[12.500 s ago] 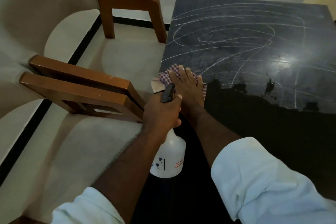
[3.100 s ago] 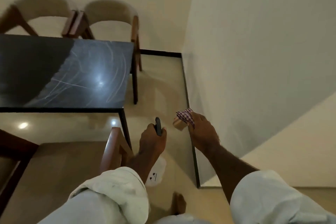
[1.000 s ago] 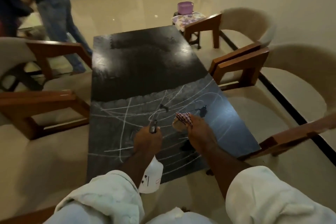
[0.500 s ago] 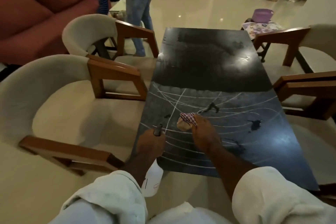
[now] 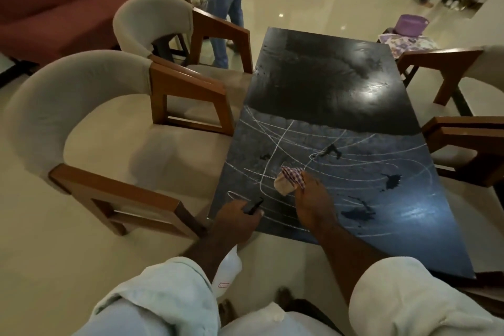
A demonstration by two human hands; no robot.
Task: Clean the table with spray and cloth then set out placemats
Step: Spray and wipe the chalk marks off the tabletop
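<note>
No legible text, brand or number found. The white spray bottle [image 5: 228, 267] bears a small red-outlined label [image 5: 224, 285], too small and blurred to read.

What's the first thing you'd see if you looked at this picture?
The white scribbles looping over the near half of the black table, whose far half is plain dark. Among them the right hand grips a checked cloth, and the left hand holds a spray bottle by the table's near left corner.

I've walked round to the short end of the surface [image 5: 341, 84]. The cloth [image 5: 290, 180], earlier flat under my right hand [image 5: 313, 204], is now bunched in its fingers [image 5: 303, 185].
</note>
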